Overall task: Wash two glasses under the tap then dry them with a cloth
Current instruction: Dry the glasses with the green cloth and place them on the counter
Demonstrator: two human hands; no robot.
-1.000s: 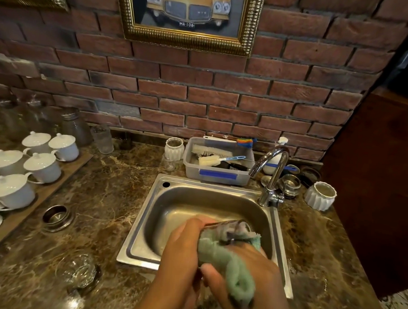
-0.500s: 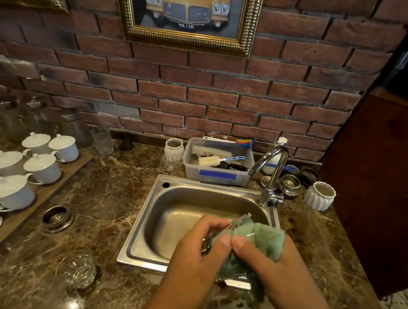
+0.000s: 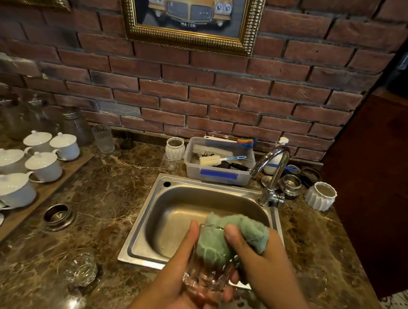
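- The glass (image 3: 206, 272) sits in the left hand (image 3: 182, 271), whose fingers curl round its lower body, with the thumb lying up the near wall to the rim.
- Its long axis runs from that palm up and away, and the mouth faces the sink (image 3: 147, 222), just beside the right thumb.
- The right hand (image 3: 259, 258) grips the green cloth (image 3: 241, 227). Its thumb presses the cloth at the rim, with part of the cloth stuffed inside the glass; the other fingers are hidden.
- Both forearms come in from below and meet over the sink's near edge.
- A second glass (image 3: 82, 269) stands on the desk (image 3: 115, 197), well left of the left fingers, which are the nearer to it.
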